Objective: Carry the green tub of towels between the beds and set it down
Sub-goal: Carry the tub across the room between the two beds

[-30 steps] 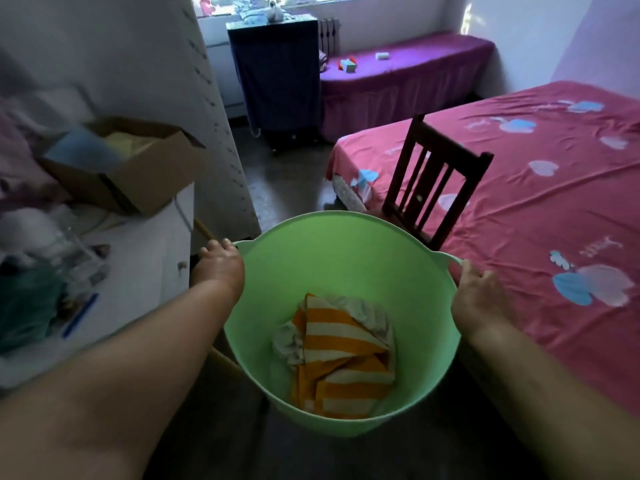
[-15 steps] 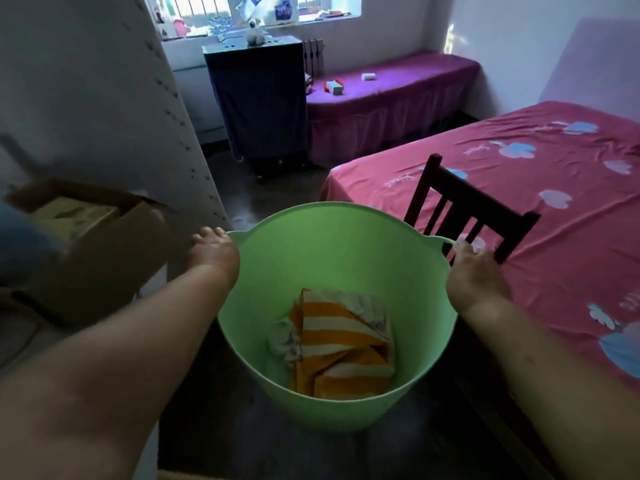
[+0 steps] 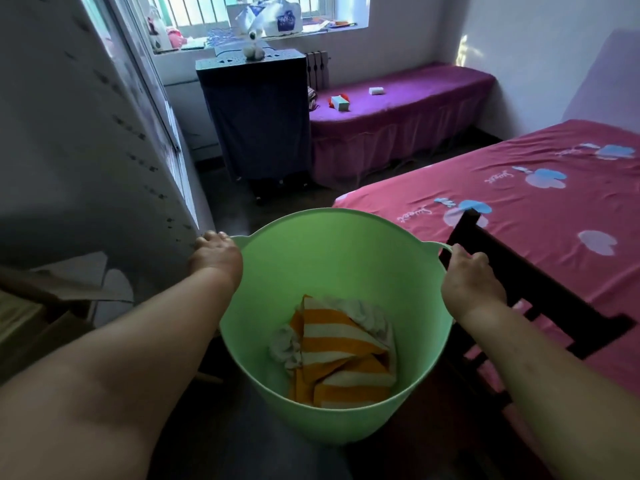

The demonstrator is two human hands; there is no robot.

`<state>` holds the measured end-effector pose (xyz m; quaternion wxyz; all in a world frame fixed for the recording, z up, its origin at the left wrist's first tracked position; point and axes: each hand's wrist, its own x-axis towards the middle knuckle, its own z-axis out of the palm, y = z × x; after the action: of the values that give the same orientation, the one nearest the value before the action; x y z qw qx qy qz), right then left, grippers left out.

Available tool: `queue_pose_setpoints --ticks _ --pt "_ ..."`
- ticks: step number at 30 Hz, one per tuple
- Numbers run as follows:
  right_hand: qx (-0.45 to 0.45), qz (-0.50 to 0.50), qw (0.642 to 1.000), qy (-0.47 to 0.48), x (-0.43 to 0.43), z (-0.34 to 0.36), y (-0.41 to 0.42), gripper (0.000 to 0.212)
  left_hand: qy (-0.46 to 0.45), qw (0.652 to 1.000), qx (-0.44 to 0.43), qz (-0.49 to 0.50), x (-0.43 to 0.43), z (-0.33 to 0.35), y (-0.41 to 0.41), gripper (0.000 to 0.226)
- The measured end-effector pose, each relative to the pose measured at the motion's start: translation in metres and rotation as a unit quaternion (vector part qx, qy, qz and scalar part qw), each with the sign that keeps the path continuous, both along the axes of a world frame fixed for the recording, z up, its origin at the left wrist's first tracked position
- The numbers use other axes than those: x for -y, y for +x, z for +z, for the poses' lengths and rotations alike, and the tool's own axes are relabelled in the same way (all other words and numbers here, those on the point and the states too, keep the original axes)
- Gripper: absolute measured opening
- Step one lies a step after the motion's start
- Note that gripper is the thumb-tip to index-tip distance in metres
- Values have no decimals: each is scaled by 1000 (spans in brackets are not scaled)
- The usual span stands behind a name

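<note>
I see the green tub [image 3: 332, 258] held up in front of me, clear of the dark floor [image 3: 242, 209]. My left hand [image 3: 216, 256] is closed over its left handle and my right hand [image 3: 471, 280] grips the right handle. Orange-and-white striped towels [image 3: 341, 355] lie bunched in its bottom. A dark wooden chair [image 3: 540, 289] stands just right of the tub, against the pink bed [image 3: 554, 188]. Farther off are a navy-draped cabinet [image 3: 258, 119] and the purple bed [image 3: 401, 109] under the window.

Dark wooden slatted chair [image 3: 540, 292]: lower right | dark blue cloth-covered cabinet [image 3: 256, 116]: upper centre | brown cardboard box [image 3: 31, 313]: lower left
</note>
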<state>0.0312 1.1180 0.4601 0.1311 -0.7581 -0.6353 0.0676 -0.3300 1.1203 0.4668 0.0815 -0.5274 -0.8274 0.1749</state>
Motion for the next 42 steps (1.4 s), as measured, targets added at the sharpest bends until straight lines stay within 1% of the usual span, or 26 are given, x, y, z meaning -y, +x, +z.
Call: queue_pose_setpoints --ticks 4,7,10,15,18,21,26,30,35,38,42 --pt "6 8 1000 2 -68 6 -19 43 11 1000 -5 8 -67 5 -23 60" --pt "2 11 1000 10 -116 11 -38 40 20 1000 -2 4 -124 10 -37 52" --pt "1 -20 1000 9 -173 8 -66 42 25 999 0 -23 -201 8 -62 50" --pt "9 -70 997 -25 -249 0 -107 40 15 997 35 -65 -314 -6 -103 52" --pt "19 -91 995 -33 -291 0 -125 48 14 996 50 -77 -367 -7 -121 53" --pt "25 -99 994 -37 -328 4 -142 56 22 994 54 -94 -413 -3 -135 58" --pt "24 -108 994 -27 -378 11 -152 50 35 992 34 -115 -467 11 -147 61" --pt "19 -107 994 -10 -417 11 -160 47 43 992 10 -117 -506 16 -154 57" --pt "12 -101 994 -28 -486 -4 -191 51 18 994 0 -104 -583 -5 -175 59" --pt "18 -105 993 -48 -536 -16 -213 51 5 995 9 -98 -640 -26 -197 53" --pt "15 -120 990 -77 -597 -24 -243 50 -22 994 15 -106 -711 -38 -228 62"
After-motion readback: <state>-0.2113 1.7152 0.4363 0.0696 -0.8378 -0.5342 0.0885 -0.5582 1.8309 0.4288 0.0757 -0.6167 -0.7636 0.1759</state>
